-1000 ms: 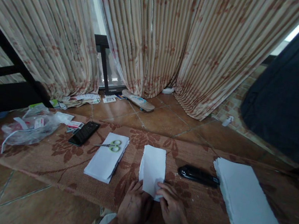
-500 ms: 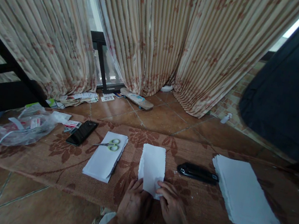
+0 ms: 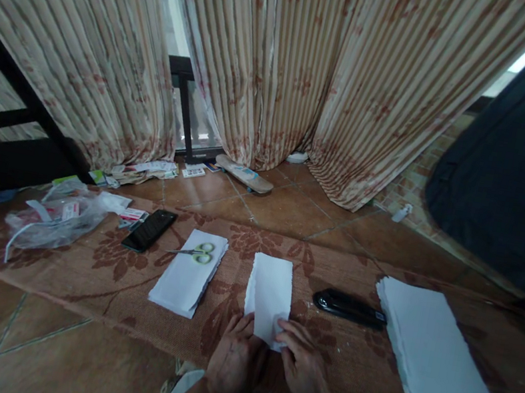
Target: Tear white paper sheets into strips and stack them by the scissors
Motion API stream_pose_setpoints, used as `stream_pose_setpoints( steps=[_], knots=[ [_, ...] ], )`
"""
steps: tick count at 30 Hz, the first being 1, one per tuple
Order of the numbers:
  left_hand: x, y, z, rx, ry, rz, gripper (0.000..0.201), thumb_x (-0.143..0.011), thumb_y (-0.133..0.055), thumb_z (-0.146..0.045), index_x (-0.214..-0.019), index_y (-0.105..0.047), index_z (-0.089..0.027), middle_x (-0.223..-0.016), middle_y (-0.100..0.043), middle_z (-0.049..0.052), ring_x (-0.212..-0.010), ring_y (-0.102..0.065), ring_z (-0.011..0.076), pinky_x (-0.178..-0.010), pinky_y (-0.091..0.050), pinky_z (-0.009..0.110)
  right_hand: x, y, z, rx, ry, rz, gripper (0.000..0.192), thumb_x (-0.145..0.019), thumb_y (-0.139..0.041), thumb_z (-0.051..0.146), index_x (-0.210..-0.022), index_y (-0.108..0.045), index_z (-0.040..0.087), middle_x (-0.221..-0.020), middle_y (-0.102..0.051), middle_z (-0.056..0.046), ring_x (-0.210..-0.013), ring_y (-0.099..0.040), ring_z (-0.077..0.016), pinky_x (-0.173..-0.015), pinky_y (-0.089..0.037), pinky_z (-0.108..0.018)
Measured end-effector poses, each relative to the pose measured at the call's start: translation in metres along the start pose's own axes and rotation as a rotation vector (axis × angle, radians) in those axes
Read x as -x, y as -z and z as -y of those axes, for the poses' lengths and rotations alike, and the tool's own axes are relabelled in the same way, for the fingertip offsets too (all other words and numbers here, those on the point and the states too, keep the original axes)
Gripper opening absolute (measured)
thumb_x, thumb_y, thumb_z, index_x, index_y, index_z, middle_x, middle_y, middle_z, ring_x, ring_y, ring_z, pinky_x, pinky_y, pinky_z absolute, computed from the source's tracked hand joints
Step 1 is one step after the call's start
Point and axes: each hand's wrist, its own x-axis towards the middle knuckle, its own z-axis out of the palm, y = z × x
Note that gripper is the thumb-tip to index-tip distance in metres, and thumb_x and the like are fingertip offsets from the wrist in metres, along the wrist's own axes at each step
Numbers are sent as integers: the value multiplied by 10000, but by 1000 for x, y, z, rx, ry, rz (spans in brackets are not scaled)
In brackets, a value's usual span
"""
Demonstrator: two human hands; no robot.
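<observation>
A folded white paper [image 3: 270, 293] lies lengthwise on the patterned brown rug [image 3: 102, 270] in front of me. My left hand [image 3: 234, 354] rests at its near left corner with the fingers touching the edge. My right hand [image 3: 302, 359] presses its fingertips on the near right corner. Neither hand lifts the paper off the rug. A black stapler [image 3: 349, 306] lies just right of the paper.
Left of the paper sits a stack of folded sheets [image 3: 185, 274] with green-handled scissors [image 3: 196, 254] on top. A black phone [image 3: 149, 231] and a plastic bag [image 3: 53, 214] lie further left. A large pile of white sheets [image 3: 433, 348] is at the right. Curtains [image 3: 291, 59] hang behind.
The view shifted slightly. Both hands stay at the near end of the folded paper, with only small finger movement.
</observation>
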Motion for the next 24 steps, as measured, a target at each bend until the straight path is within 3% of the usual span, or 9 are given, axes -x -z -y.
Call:
stream_pose_setpoints(
  steps=[10,19,24],
  knots=[
    [0,-1,1,5,1,24,214,-816,-566,-125,-983,-649,-231,-1145,-632,56,-1166,-497,253,-1033,-345,484,-1,2,2,17,15,27,309,-786,-426,52,-872,-659,235,-1178,-645,-48,-1157,-546,-216,-984,-463,-403],
    [0,-1,-1,-16,36,57,172,-825,-574,-133,-941,-665,-221,-1176,-621,55,-1215,-462,260,-1056,-318,485,-1,1,1,25,17,26,324,-766,-404,39,-868,-647,228,-1168,-645,-57,-1155,-546,-211,-977,-466,-397],
    [0,0,-1,8,24,49,276,-829,-573,-134,-1069,-643,-249,-1210,-608,47,-1219,-460,252,-1045,-335,477,-1,0,-1,24,25,43,312,-765,-414,39,-871,-641,224,-1180,-638,-54,-1166,-532,-207,-989,-455,-393]
  ],
)
